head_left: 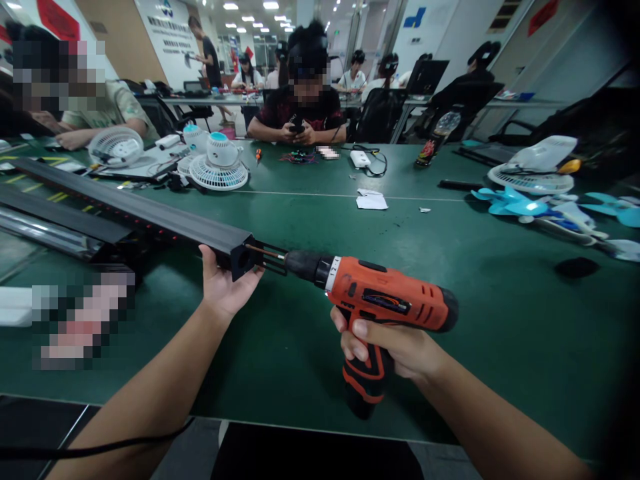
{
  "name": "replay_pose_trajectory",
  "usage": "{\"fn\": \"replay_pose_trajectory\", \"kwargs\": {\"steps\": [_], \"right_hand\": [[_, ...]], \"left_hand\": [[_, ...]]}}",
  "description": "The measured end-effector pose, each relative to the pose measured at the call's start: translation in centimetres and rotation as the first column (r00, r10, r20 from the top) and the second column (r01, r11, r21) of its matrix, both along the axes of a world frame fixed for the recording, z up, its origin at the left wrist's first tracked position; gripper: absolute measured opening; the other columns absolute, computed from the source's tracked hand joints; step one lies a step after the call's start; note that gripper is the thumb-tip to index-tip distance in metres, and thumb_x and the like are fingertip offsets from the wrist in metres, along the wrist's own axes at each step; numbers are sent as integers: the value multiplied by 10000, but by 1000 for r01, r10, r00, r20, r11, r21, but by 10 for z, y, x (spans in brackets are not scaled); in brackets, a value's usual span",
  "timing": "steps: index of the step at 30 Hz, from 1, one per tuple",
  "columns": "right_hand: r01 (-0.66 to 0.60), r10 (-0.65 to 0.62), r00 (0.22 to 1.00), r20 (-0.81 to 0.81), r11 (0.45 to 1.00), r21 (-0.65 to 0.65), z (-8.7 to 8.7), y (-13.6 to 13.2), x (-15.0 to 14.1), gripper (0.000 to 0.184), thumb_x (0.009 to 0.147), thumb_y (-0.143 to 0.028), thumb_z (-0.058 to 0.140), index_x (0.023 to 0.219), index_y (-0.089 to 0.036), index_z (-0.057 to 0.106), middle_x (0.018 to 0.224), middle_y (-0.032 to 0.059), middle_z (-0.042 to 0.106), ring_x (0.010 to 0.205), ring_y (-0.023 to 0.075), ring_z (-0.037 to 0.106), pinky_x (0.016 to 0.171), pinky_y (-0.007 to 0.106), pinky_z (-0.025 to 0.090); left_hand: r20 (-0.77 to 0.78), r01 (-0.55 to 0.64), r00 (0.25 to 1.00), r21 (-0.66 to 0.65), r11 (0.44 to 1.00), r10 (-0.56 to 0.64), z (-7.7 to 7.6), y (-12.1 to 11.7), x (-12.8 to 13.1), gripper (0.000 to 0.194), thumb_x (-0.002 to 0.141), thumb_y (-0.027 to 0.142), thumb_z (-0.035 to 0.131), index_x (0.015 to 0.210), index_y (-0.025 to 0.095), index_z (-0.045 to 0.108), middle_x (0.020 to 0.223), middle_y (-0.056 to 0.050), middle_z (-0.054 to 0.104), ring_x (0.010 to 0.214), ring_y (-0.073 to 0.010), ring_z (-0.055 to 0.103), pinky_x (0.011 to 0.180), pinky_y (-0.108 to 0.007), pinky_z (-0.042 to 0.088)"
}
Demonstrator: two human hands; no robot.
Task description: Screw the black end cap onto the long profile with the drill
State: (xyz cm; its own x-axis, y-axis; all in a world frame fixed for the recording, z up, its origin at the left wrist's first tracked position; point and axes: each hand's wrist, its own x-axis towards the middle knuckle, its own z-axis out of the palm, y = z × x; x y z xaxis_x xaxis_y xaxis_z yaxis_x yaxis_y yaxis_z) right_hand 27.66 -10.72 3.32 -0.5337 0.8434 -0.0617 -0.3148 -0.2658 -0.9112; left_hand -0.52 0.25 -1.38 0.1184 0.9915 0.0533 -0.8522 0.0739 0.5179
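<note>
My right hand (390,343) is wrapped round the handle of an orange and black cordless drill (390,293). The drill points left, and its long thin bit (267,251) reaches the end of a long black metal bar (165,212). My left hand (227,287) supports that end of the bar from below, thumb on the near side and fingers behind it. A black slotted bracket (275,262) sticks out at the bar's end, beside the bit. Whether the bit's tip sits in a screw cannot be made out.
More dark bars (60,217) lie at left. White fan parts (219,170) stand beyond, with blue fan blades (515,203) at right. A paper scrap (371,199), a white adapter (360,159) and a bottle (436,140) are on the green table (300,373). A person sits opposite holding a phone.
</note>
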Motion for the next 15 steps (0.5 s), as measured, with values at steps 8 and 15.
{"fn": "replay_pose_trajectory", "kwargs": {"steps": [8,15], "right_hand": [[-8,8,1000,-5,999,-34,-2,1,1,366,821,-499,856,920,-178,711,557,-39,594,561,112,582,626,254,531],[-7,6,1000,-19,999,-31,-5,2,3,369,830,-493,834,966,-166,728,566,-29,603,566,131,590,614,274,520]], "left_hand": [[-6,-30,1000,-29,999,30,0,0,1,632,792,736,724,1176,235,718,1096,-84,768,1123,-303,695,962,-446,580],[29,-40,999,-67,997,42,0,-1,-2,673,817,722,710,1292,246,674,1162,-98,760,1128,-309,700,981,-474,576]]}}
